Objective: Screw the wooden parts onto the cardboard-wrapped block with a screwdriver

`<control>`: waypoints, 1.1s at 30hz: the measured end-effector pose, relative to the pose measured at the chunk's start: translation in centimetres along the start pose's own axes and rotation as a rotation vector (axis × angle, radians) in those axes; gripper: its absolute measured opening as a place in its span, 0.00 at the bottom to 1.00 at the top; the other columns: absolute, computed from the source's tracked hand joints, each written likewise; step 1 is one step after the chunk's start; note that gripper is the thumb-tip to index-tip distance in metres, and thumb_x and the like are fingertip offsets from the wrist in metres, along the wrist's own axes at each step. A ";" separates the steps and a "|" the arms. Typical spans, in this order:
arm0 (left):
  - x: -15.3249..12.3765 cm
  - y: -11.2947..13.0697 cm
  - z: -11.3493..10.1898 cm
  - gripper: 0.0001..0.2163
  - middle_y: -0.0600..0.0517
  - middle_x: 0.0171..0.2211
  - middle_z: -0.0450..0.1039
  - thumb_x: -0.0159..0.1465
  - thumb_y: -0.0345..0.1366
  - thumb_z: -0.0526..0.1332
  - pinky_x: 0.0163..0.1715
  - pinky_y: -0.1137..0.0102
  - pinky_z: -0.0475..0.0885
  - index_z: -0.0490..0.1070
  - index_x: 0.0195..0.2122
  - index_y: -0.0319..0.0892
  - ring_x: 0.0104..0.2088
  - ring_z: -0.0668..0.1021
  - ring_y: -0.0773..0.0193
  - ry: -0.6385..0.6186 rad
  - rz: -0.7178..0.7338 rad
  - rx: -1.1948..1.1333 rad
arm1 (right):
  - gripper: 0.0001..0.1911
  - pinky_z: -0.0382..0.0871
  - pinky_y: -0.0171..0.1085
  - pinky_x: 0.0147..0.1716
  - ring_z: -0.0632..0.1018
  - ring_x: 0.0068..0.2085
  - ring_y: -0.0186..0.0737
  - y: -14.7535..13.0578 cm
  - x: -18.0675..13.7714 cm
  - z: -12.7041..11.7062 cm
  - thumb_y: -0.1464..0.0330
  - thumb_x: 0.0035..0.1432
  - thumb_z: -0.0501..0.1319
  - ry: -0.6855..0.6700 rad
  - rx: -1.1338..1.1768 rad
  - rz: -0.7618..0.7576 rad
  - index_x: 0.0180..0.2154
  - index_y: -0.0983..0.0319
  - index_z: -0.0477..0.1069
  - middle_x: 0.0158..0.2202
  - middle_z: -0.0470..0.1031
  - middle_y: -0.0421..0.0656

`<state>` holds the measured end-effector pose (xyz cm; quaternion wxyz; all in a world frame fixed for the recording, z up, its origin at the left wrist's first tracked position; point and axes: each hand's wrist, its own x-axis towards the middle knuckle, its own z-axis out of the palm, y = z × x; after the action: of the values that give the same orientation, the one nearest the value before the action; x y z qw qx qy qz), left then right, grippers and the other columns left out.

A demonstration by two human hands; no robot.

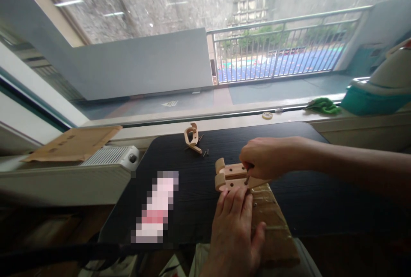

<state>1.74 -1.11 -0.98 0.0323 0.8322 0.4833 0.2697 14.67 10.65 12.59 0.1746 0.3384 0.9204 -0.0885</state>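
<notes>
My right hand (269, 157) is closed round a thin metal driver (247, 179). Its shaft points down into a hole in a light wooden piece (236, 170) with rounded ends and several dark holes; my fist hides the handle, so its exact kind is unclear. My left hand (236, 221) lies palm down, fingers stretched out and thumb apart, with its fingertips against the near side of the wooden piece. Under that hand and the wood is a brown, tape-covered cardboard piece (276, 230) at the table's near edge.
On the black table (192, 200) a curved wooden part (192, 138) lies at the back, with loose screws (206, 153) beside it. A blurred-out pinkish strip (157, 208) is at left. The sill holds a tape roll (267, 115), a green cloth (324, 105) and a teal container (372, 97).
</notes>
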 end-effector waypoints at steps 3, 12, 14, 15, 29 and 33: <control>0.1 0.1 -0.2 0.19 0.43 0.54 0.66 0.59 0.37 0.59 0.55 0.50 0.63 0.68 0.50 0.36 0.55 0.67 0.49 -0.003 -0.008 -0.002 | 0.09 0.55 0.34 0.21 0.76 0.30 0.40 -0.5 0.1 -0.2 0.70 0.49 0.58 0.009 -0.042 0.024 0.31 0.64 0.76 0.28 0.77 0.47; 0.0 0.2 -0.3 0.19 0.43 0.55 0.66 0.60 0.38 0.59 0.56 0.51 0.63 0.67 0.52 0.37 0.56 0.67 0.49 -0.010 -0.017 -0.003 | 0.09 0.56 0.34 0.22 0.76 0.31 0.39 -2.0 -0.9 -1.4 0.81 0.49 0.58 0.030 -0.251 -0.172 0.30 0.65 0.74 0.30 0.76 0.46; -0.1 0.1 -0.1 0.20 0.43 0.55 0.66 0.60 0.38 0.59 0.55 0.51 0.64 0.67 0.52 0.37 0.55 0.67 0.49 0.008 -0.007 0.001 | 0.10 0.57 0.34 0.23 0.76 0.31 0.39 -1.9 -0.9 -1.4 0.82 0.49 0.57 0.021 -0.265 -0.181 0.30 0.66 0.74 0.30 0.76 0.46; -0.1 0.0 0.0 0.20 0.43 0.55 0.66 0.60 0.38 0.59 0.55 0.51 0.64 0.67 0.52 0.37 0.56 0.67 0.49 0.017 -0.003 0.003 | 0.09 0.59 0.35 0.24 0.76 0.32 0.40 -1.8 -0.9 -1.3 0.81 0.50 0.58 0.019 -0.269 -0.188 0.30 0.66 0.74 0.31 0.76 0.46; 0.1 -0.1 -0.3 0.22 0.40 0.56 0.63 0.59 0.36 0.58 0.56 0.50 0.62 0.64 0.54 0.34 0.57 0.65 0.48 -0.080 0.029 0.070 | 0.05 0.64 0.34 0.27 0.77 0.31 0.41 -1.9 -0.1 -0.4 0.75 0.53 0.59 0.022 -0.270 -0.038 0.29 0.67 0.74 0.26 0.76 0.50; 0.0 -0.1 -0.3 0.22 0.40 0.56 0.63 0.59 0.36 0.58 0.56 0.50 0.63 0.63 0.55 0.34 0.57 0.64 0.49 -0.090 0.036 0.095 | 0.06 0.61 0.34 0.24 0.77 0.32 0.42 -2.2 -0.8 -1.0 0.76 0.53 0.60 0.060 -0.282 -0.084 0.33 0.65 0.74 0.31 0.76 0.48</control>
<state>1.56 -1.10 -0.78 0.0097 0.8526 0.4787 0.2093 13.57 8.80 13.91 0.1888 0.2744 0.9419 0.0449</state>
